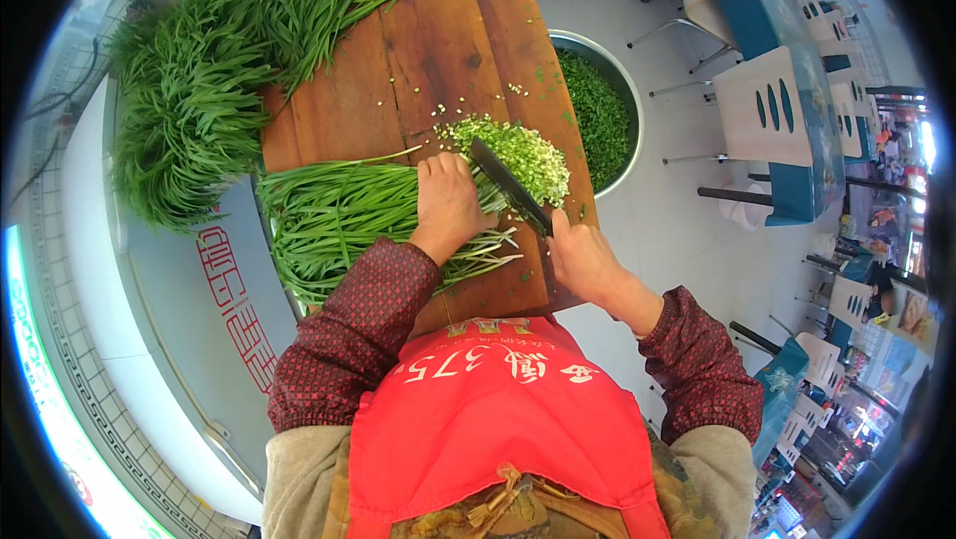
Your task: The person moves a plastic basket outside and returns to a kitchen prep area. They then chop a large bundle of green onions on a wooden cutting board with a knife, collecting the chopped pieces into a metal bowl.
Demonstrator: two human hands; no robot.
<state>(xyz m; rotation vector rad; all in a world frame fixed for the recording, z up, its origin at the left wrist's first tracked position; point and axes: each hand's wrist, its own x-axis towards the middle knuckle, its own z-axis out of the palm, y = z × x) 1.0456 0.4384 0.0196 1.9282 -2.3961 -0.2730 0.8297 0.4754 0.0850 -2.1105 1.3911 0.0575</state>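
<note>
Right grip (pixel 590 262) wraps the knife (pixel 513 189); left grip (pixel 447 203) clamps long greens (pixel 344 211) onto bench (pixel 433 36), far as this angle shows. Chopped bits (pixel 533 156) just beside knife; metal bowl (pixel 636 121) past bench's right edge.

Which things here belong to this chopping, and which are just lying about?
Part of the job:
dark metal knife, in the right hand
long green leafy stalks, under the left hand
chopped pale green pieces
brown wooden board
round silver metal bowl

Just standing around:
white chairs
teal-covered tables
</note>
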